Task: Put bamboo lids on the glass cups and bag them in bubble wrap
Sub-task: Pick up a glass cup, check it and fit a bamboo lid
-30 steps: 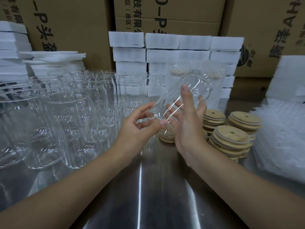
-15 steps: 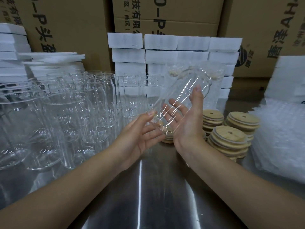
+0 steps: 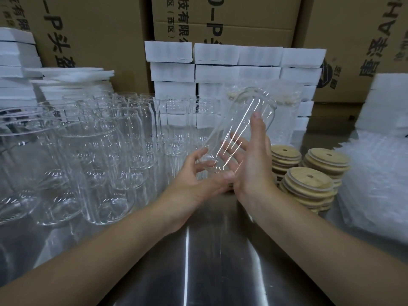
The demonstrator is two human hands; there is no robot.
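I hold one clear glass cup (image 3: pixel 240 129) tilted in the air over the table, mouth up and to the right, with no lid on it. My right hand (image 3: pixel 254 171) grips its side, thumb along the near wall and fingers showing through the glass behind. My left hand (image 3: pixel 194 182) cradles the cup's base, fingers curled beside it and thumb under it. Stacks of round bamboo lids (image 3: pixel 309 184) with small holes stand just right of my hands. Flat bubble wrap bags (image 3: pixel 375 184) lie piled at the far right.
Several empty glass cups (image 3: pixel 99 151) crowd the left half of the steel table (image 3: pixel 209 261). Bubble-wrapped cups (image 3: pixel 284 111) stand behind the held cup. White foam blocks (image 3: pixel 220 67) and cardboard boxes (image 3: pixel 220 18) wall off the back.
The cup has turned and risen a little in my hands. My right thumb has slid up its side, and my left hand has settled lower around the base.
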